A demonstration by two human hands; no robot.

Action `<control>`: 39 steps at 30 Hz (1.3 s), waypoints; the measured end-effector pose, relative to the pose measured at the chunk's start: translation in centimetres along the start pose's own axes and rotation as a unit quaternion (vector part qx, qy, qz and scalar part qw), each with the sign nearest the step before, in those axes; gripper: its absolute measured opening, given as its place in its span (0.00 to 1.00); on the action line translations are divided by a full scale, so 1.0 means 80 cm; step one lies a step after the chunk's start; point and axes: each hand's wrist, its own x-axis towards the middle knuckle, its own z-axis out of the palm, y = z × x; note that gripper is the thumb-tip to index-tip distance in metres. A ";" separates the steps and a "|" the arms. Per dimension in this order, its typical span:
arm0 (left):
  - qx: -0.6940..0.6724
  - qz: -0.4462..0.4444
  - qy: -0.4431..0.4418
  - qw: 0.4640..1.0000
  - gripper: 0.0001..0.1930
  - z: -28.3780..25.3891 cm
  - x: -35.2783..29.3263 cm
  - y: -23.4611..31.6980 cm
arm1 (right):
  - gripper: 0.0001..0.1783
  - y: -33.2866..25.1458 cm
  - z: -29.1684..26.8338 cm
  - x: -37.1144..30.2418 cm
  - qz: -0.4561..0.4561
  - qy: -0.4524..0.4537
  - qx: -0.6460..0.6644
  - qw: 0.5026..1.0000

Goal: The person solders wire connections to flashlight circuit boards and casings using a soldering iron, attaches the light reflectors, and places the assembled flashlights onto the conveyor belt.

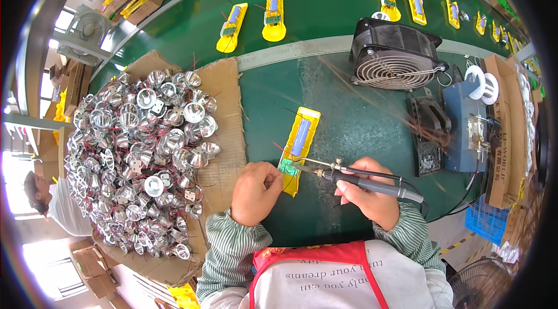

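In front of me on the green work surface lies a yellow plastic housing, tilted slightly. It holds a blue cylindrical battery and a small green circuit board with thin red and dark wires. My right hand grips a soldering iron by its dark handle. The iron's tip points left and is at the board, where a thin metal tube fixed along the iron also ends. Close against the board's left edge, my left hand has its fingertips pinched together; whatever is between them is too small to make out.
Silvery lamp reflectors are heaped on cardboard at left. A black fan and a blue soldering station with a cable stand at right. More yellow housings lie on the far green belt. Another person is at far left.
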 end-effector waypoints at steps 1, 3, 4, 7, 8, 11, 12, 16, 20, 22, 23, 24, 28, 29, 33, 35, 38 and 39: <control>0.000 0.001 0.000 1.000 0.04 0.000 0.000 0.001 | 0.08 -0.001 -0.001 -0.001 0.008 0.012 0.017 1.000; 0.007 -0.004 -0.004 1.000 0.04 -0.001 0.000 0.002 | 0.07 -0.003 -0.004 -0.004 0.001 0.007 0.010 1.000; 0.008 -0.003 -0.004 1.000 0.04 -0.001 0.000 0.002 | 0.07 -0.003 -0.005 -0.005 -0.005 0.001 0.002 1.000; 0.004 -0.008 -0.002 1.000 0.04 0.000 -0.001 0.003 | 0.08 -0.002 -0.006 -0.008 -0.015 -0.001 0.005 1.000; 0.002 -0.013 -0.002 1.000 0.04 0.001 -0.001 0.002 | 0.08 -0.001 -0.006 -0.008 -0.015 -0.001 0.005 1.000; -0.011 -0.014 0.000 1.000 0.04 0.000 -0.002 0.001 | 0.08 -0.001 -0.006 -0.009 -0.009 -0.003 0.010 1.000; -0.023 -0.010 0.003 1.000 0.04 0.000 -0.002 0.000 | 0.08 -0.001 -0.006 -0.009 -0.008 -0.004 0.008 1.000; -0.032 0.009 0.031 0.999 0.03 0.004 -0.003 -0.004 | 0.08 0.000 -0.005 -0.007 -0.004 -0.005 0.007 1.000; -0.004 0.006 0.057 0.998 0.03 0.013 -0.006 0.001 | 0.08 0.002 -0.004 -0.004 0.002 -0.013 0.003 1.000; 0.000 -0.004 0.065 0.998 0.03 0.014 -0.007 0.004 | 0.08 0.004 -0.005 -0.004 0.009 -0.025 -0.007 1.000; 0.005 0.002 0.069 0.998 0.03 0.014 -0.007 0.004 | 0.08 0.005 -0.004 -0.003 0.010 -0.025 -0.007 1.000; 0.010 0.010 0.072 0.997 0.03 0.015 -0.006 0.004 | 0.08 0.005 -0.004 -0.003 0.014 -0.023 -0.006 1.000; 0.014 0.012 0.072 0.997 0.03 0.015 -0.005 0.005 | 0.09 0.004 -0.002 -0.001 0.018 -0.028 0.001 0.999; 0.016 0.015 0.076 0.997 0.03 0.016 -0.005 0.006 | 0.09 0.005 -0.002 -0.001 0.018 -0.028 0.001 0.999; 0.017 0.014 0.082 0.996 0.03 0.017 -0.006 0.006 | 0.08 0.006 -0.001 0.001 0.011 -0.037 -0.016 0.999; 0.020 0.014 0.083 0.996 0.03 0.018 -0.006 0.008 | 0.07 0.005 -0.001 0.001 0.007 -0.041 -0.030 0.999; 0.026 0.017 0.086 0.996 0.03 0.019 -0.006 0.009 | 0.07 0.006 -0.002 -0.003 0.007 -0.023 -0.006 1.000; 0.029 0.020 0.088 0.996 0.03 0.019 -0.007 0.009 | 0.08 0.003 -0.003 -0.004 0.008 -0.019 -0.002 1.000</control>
